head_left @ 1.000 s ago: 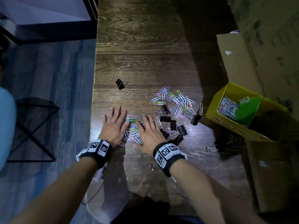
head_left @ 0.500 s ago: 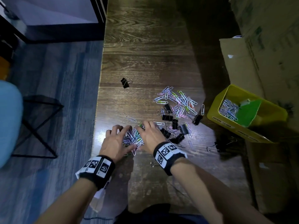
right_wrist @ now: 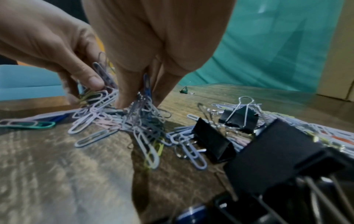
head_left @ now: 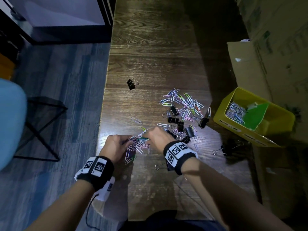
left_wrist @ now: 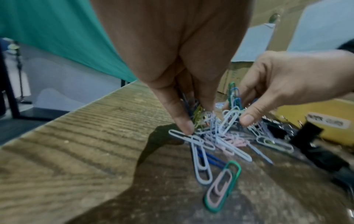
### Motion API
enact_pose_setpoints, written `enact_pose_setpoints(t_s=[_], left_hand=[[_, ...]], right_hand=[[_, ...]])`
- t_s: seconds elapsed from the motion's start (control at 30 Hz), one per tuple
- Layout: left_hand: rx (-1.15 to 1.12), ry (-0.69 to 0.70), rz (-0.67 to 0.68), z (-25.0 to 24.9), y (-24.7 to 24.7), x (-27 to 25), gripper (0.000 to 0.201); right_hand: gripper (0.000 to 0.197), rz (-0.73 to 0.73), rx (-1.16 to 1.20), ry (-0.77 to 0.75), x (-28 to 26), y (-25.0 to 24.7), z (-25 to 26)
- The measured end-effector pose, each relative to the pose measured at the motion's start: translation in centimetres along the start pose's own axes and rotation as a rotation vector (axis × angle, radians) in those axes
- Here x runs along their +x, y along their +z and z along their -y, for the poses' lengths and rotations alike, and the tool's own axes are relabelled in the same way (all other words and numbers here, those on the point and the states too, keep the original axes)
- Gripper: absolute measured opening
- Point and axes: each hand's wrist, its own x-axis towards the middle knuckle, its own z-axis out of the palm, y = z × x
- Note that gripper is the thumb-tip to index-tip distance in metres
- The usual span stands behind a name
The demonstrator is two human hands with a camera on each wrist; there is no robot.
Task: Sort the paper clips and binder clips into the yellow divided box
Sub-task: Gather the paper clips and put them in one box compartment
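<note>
A heap of coloured paper clips (head_left: 138, 144) lies on the wooden table (head_left: 150, 55) between my hands. My left hand (head_left: 116, 145) pinches a bunch of them from the left, fingertips down on the wood (left_wrist: 195, 119). My right hand (head_left: 158, 135) grips the same heap from the right (right_wrist: 138, 100). More paper clips (head_left: 183, 104) and several black binder clips (head_left: 181, 125) are scattered just beyond. The yellow divided box (head_left: 221, 114) stands at the right with a green divider (head_left: 255, 115); paper clips (head_left: 235, 112) fill its left compartment.
One binder clip (head_left: 131, 84) lies alone farther up the table. Another (head_left: 226, 148) sits in shadow by the box's front. Cardboard boxes (head_left: 246, 69) line the right side. The table's left edge (head_left: 101, 130) drops to the floor close to my left hand.
Both hands lay flat on the clips a second ago. They have since curled inward, raked the paper clips together and now pinch the gathered heap.
</note>
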Motion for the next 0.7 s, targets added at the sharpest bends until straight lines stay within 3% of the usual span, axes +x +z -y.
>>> enact_pose_setpoints(t_s=[0.07, 0.27, 0.57, 0.63, 0.7], left_hand=[[-0.154, -0.042, 0.053, 0.7, -0.2, 0.3, 0.006], [-0.644, -0.213, 0.103, 1.0, -1.5, 0.6, 0.027], [-0.876, -0.172, -0.046, -1.0, -5.7, 0.6, 0.012], [-0.936, -0.141, -0.081, -2.2, -7.0, 0.5, 0.008], [-0.987, -0.119, -0.096, -3.7, -8.2, 0.6, 0.015]], right_hand=[[0.030, -0.005, 0.072, 0.007, 0.0, -0.2, -0.1], [0.040, -0.120, 0.368, 0.082, -1.0, -1.5, -0.4], [0.048, -0.377, 0.944, 0.242, -2.6, -3.1, -0.9], [0.045, -0.438, 1.102, 0.243, -3.1, -3.8, -1.4], [0.025, -0.518, 1.206, 0.225, -3.7, -4.6, -1.9]])
